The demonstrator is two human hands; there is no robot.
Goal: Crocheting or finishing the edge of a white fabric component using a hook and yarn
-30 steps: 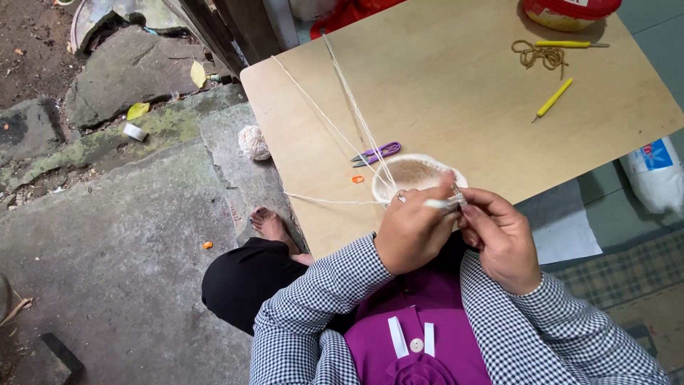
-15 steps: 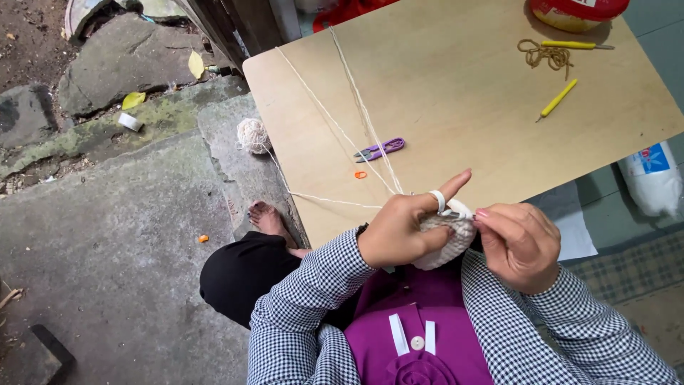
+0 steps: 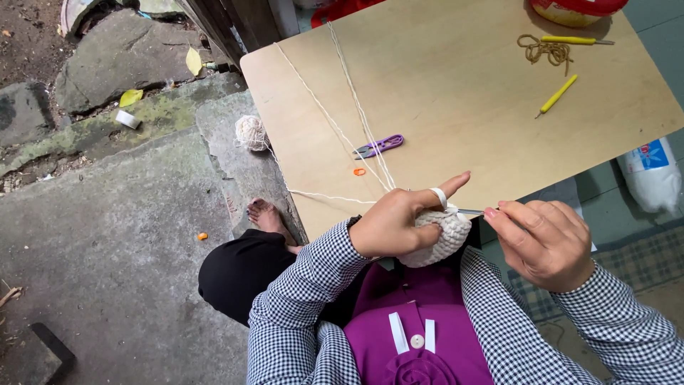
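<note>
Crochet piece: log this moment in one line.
left hand: holds cream crochet piece | right hand: holds hook at its edge | yarn: across table

Light wooden bench, square-edged. Lying directly on it: purple snips near the middle, a small orange ring just beside them, two yellow-handled hooks toward the far right, a tangle of tan cord, and cream yarn strands running across the top.

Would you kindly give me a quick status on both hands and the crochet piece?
Left hand grips white crochet piece, yarn looped over index finger. Right hand pinches hook at the piece's edge. Nothing between the hands; purple snips lie apart on table.
</note>
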